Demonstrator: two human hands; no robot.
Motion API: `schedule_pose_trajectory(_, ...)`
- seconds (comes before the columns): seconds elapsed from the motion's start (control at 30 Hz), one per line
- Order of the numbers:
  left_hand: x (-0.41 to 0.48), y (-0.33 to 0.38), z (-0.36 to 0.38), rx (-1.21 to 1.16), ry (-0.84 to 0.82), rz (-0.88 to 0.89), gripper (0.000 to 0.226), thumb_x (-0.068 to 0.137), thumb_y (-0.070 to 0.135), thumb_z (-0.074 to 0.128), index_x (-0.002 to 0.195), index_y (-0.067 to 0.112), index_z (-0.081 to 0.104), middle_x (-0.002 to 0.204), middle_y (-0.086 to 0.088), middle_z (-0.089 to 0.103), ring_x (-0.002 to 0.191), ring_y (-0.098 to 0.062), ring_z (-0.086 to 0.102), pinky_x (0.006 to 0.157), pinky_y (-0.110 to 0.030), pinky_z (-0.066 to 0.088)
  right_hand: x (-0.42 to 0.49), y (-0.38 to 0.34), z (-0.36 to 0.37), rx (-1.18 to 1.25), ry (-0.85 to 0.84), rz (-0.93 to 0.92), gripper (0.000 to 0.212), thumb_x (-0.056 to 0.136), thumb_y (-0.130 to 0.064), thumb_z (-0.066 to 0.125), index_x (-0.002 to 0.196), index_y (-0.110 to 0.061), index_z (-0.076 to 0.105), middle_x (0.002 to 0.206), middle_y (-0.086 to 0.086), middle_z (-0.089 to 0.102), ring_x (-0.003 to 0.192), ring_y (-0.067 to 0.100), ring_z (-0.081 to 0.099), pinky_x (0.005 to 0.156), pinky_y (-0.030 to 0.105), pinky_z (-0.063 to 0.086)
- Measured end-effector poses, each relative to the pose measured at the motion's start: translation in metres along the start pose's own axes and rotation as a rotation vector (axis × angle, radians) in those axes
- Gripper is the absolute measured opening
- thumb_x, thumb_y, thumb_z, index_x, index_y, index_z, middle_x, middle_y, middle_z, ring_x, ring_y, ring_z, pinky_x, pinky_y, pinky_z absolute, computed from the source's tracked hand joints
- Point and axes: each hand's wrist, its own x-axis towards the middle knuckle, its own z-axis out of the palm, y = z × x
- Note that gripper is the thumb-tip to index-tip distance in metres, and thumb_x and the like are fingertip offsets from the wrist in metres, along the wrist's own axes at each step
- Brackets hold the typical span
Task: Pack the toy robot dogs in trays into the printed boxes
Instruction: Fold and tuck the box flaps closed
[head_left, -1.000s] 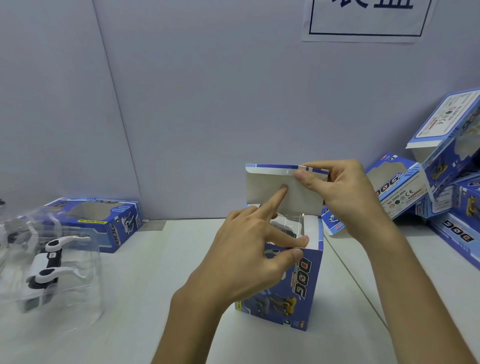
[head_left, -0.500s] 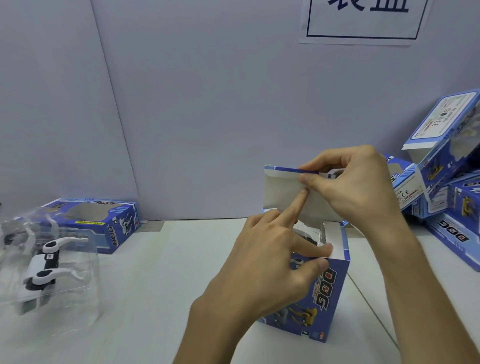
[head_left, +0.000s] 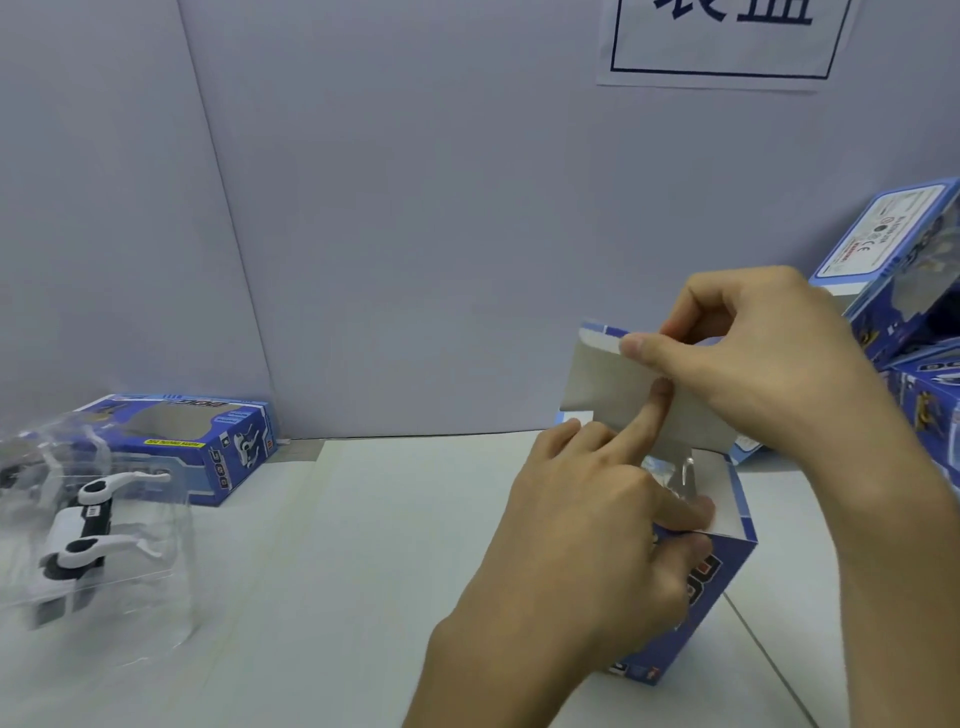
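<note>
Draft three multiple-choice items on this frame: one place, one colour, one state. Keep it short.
1. Where does the flat box lie?
A. At the far left of the table, by the back wall
B. Stacked on the pile at the right
C. On the floor

2. What colour is the loose toy dog in the clear tray?
A. Yellow
B. White with black
C. Red

3. What state is the top flap of the upright box in?
A. Tucked shut
B. Torn off
C. Raised open and pinched

Answers:
1 A: it lies window up against the wall, behind the tray.
2 B: its body is white and its joints are black.
3 C: the flap stands up, the right hand pinches its edge, and the left hand puts its index finger on it.
</note>
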Motion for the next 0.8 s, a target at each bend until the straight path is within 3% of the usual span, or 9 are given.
schedule_pose_trajectory(0.1, -0.001, -0.017, -0.002, -0.046, 0.017, -0.047, 0.029, 0.096, 0.040, 0.056, 0.122, 0.046, 0.066, 0.162, 0.019, 0.019, 0.127, -0.008, 0.045, 0.119, -0.028, 0.015, 0.001, 0.002, 0.001, 0.054, -0.205, -0.079, 0.015, 0.081, -0.037, 0.073, 0.071, -0.028, 0.068, 0.074, -0.015, 0.071, 0.077, 0.000, 0.064, 0.069, 0.025, 0.050)
schedule_pose_trajectory(0.17, 0.000, -0.026, -0.001, -0.055, 0.033, -0.045, 0.030, 0.099, 0.041, 0.053, 0.126, 0.046, 0.064, 0.158, 0.025, 0.028, 0.134, -0.004, 0.039, 0.119, -0.028, 0.018, 0.002, 0.005, 0.003, 0.083, -0.314, -0.149, 0.007, 0.082, -0.034, 0.072, 0.076, -0.031, 0.070, 0.087, -0.024, 0.073, 0.088, -0.011, 0.063, 0.072, 0.009, 0.046)
schedule_pose_trajectory(0.23, 0.000, -0.030, 0.002, -0.040, 0.047, -0.039, 0.029, 0.099, 0.041, 0.053, 0.125, 0.045, 0.064, 0.147, 0.028, 0.044, 0.130, -0.005, 0.042, 0.106, -0.027, 0.037, 0.003, 0.012, 0.005, 0.192, -0.418, -0.178, 0.011, 0.083, -0.029, 0.074, 0.073, -0.029, 0.069, 0.097, -0.027, 0.073, 0.096, -0.015, 0.063, 0.077, 0.008, 0.047)
schedule_pose_trajectory(0.3, -0.001, -0.033, 0.005, -0.029, 0.086, -0.040, 0.028, 0.097, 0.041, 0.054, 0.122, 0.044, 0.066, 0.127, 0.025, 0.063, 0.112, -0.007, 0.054, 0.085, -0.026, 0.047, 0.001, 0.018, 0.010, 0.338, -0.614, -0.169, 0.014, 0.084, -0.021, 0.076, 0.072, -0.024, 0.070, 0.101, -0.019, 0.075, 0.102, -0.006, 0.067, 0.079, 0.013, 0.052)
schedule_pose_trajectory(0.4, -0.002, -0.039, 0.007, -0.013, 0.168, -0.040, 0.029, 0.096, 0.043, 0.051, 0.119, 0.042, 0.067, 0.108, 0.018, 0.071, 0.095, -0.008, 0.061, 0.072, -0.013, 0.040, -0.002, 0.026, 0.017, 0.528, -0.780, -0.087, 0.004, 0.089, -0.021, 0.071, 0.087, -0.018, 0.071, 0.108, -0.010, 0.076, 0.099, 0.011, 0.073, 0.072, 0.021, 0.058)
schedule_pose_trajectory(0.47, -0.001, -0.042, 0.011, 0.005, 0.213, -0.020, 0.030, 0.096, 0.045, 0.050, 0.120, 0.039, 0.068, 0.107, 0.017, 0.072, 0.095, -0.007, 0.061, 0.076, -0.010, 0.037, -0.004, 0.028, 0.019, 0.581, -0.811, -0.063, 0.020, 0.087, -0.032, 0.067, 0.105, -0.027, 0.072, 0.113, -0.013, 0.074, 0.100, 0.011, 0.073, 0.071, 0.022, 0.059)
schedule_pose_trajectory(0.53, -0.001, -0.042, 0.016, -0.007, 0.242, 0.010, 0.028, 0.095, 0.043, 0.055, 0.118, 0.035, 0.069, 0.108, 0.015, 0.073, 0.097, -0.007, 0.064, 0.081, -0.013, 0.044, -0.007, 0.030, 0.018, 0.606, -0.815, -0.068, 0.029, 0.084, -0.037, 0.064, 0.112, -0.039, 0.072, 0.110, -0.017, 0.074, 0.099, 0.006, 0.072, 0.068, 0.016, 0.057)
schedule_pose_trajectory(0.67, -0.001, -0.042, 0.025, -0.085, 0.428, 0.104, 0.018, 0.091, 0.027, 0.068, 0.106, 0.021, 0.075, 0.100, 0.009, 0.076, 0.092, -0.008, 0.067, 0.078, -0.019, 0.055, -0.008, 0.036, 0.017, 0.580, -0.788, -0.093, 0.028, 0.083, -0.044, 0.062, 0.108, -0.050, 0.072, 0.102, -0.017, 0.076, 0.092, 0.007, 0.073, 0.063, 0.016, 0.056)
schedule_pose_trajectory(0.8, -0.007, -0.037, 0.038, -0.071, 0.670, 0.173, 0.017, 0.089, 0.025, 0.064, 0.095, 0.012, 0.074, 0.097, 0.004, 0.076, 0.091, -0.011, 0.067, 0.083, -0.023, 0.054, -0.008, 0.036, 0.020, 0.577, -0.766, -0.098, 0.027, 0.083, -0.043, 0.063, 0.107, -0.050, 0.073, 0.101, -0.019, 0.075, 0.092, 0.002, 0.072, 0.062, 0.015, 0.055)
